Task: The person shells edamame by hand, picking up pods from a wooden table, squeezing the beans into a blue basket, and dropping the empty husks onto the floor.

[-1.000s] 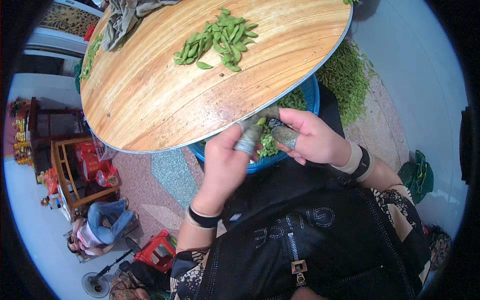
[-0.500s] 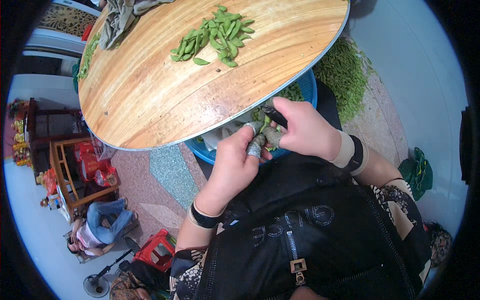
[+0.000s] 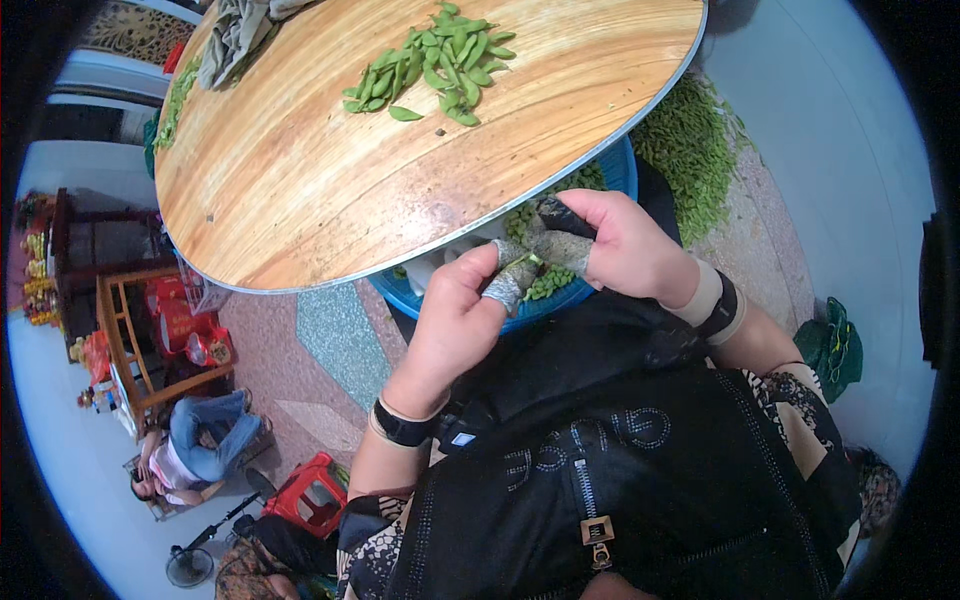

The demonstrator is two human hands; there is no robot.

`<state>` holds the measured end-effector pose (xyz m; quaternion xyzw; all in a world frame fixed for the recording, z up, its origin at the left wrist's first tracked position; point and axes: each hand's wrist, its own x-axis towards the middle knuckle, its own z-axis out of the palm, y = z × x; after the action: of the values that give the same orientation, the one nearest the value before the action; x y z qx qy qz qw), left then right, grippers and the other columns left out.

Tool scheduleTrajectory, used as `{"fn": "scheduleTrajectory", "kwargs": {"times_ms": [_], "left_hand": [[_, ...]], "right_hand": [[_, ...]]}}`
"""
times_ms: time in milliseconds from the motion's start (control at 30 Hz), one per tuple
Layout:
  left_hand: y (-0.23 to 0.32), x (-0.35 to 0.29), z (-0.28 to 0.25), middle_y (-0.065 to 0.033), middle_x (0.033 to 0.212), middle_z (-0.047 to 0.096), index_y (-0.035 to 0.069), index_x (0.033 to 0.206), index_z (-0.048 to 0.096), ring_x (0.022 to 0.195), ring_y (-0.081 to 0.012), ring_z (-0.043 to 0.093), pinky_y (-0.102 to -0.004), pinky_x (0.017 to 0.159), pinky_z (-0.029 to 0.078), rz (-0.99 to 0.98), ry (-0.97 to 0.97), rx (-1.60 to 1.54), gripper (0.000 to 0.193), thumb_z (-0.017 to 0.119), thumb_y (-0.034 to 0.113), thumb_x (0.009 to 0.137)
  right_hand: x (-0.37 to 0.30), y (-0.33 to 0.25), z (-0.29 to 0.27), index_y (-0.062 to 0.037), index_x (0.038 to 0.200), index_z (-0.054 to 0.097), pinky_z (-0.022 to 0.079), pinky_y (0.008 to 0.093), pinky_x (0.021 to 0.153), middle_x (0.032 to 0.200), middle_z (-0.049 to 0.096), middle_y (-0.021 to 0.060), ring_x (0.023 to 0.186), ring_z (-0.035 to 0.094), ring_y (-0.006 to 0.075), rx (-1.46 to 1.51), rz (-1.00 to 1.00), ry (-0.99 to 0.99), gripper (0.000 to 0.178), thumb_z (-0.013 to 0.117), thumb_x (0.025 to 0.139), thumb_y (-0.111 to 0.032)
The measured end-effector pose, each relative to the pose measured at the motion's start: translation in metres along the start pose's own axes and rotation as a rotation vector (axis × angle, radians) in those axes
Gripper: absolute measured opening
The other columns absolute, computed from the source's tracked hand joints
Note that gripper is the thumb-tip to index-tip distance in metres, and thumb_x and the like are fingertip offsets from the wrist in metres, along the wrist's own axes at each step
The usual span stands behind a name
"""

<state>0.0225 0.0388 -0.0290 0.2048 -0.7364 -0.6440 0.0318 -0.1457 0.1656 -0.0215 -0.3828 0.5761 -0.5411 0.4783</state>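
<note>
Over a blue plastic basin (image 3: pixel 630 185) by my lap, both hands meet at the fingertips, pinching a small green soybean pod (image 3: pixel 528 261). My left hand (image 3: pixel 455 312) is closed on one side of it, thumb and forefinger wearing grey, worn finger covers. Closed on the other side is my right hand (image 3: pixel 635 248), with a black cover on its thumb and grey ones on its fingers; these hide part of the pod. Shelled green soybeans (image 3: pixel 548 283) lie in the basin below, beside something whitish. On the round wooden table (image 3: pixel 310 180) sits a pile of green soybean pods (image 3: pixel 440 65).
A large heap of pods (image 3: pixel 685 150) covers the floor at the right. Grey cloth (image 3: pixel 232 45) lies on the table's far left. A red stool (image 3: pixel 308 495), a wooden-framed chair (image 3: pixel 135 335), a reclining person (image 3: pixel 195 450) and a fan (image 3: pixel 190 565) are at the left.
My hands have drawn slightly apart and the right wrist has turned. More of the shelled beans in the basin now shows between them.
</note>
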Motion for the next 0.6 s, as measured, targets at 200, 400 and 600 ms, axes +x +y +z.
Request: {"fn": "scheduleTrajectory", "kwargs": {"times_ms": [200,400,600], "left_hand": [[0.000,0.002,0.000,-0.0032,0.074,0.058,0.001,0.103,0.060,0.058,-0.0111,0.048,-0.0225,0.054,0.039,-0.228,-0.257,-1.053,0.020,0.058,0.017,0.091],[-0.011,0.007,0.006,-0.0021,0.078,0.059,0.002,0.097,0.059,0.062,-0.0085,0.051,-0.0199,0.056,0.040,-0.322,-0.026,-0.799,0.010,0.054,0.007,0.091],[-0.003,0.003,0.008,-0.0004,0.079,0.059,0.001,0.095,0.061,0.067,-0.0067,0.053,-0.0207,0.062,0.044,-0.196,-0.065,-0.332,0.019,0.044,-0.003,0.087]], "right_hand": [[0.001,0.016,0.005,-0.0057,0.106,0.061,0.033,0.0161,0.049,0.073,0.054,-0.0055,0.057,0.044,-0.0007,0.417,-0.040,-0.113,0.019,0.062,0.091,-0.016],[0.005,0.039,0.008,-0.0001,0.101,0.060,0.046,0.0311,0.059,0.074,0.061,0.0083,0.064,0.053,0.0115,-0.215,-0.329,0.290,0.020,0.064,0.086,-0.013],[-0.002,0.028,-0.005,0.0001,0.104,0.061,0.049,0.0290,0.068,0.080,0.063,0.0018,0.072,0.058,0.0116,-0.278,-0.150,0.044,0.025,0.066,0.086,-0.017]]}}
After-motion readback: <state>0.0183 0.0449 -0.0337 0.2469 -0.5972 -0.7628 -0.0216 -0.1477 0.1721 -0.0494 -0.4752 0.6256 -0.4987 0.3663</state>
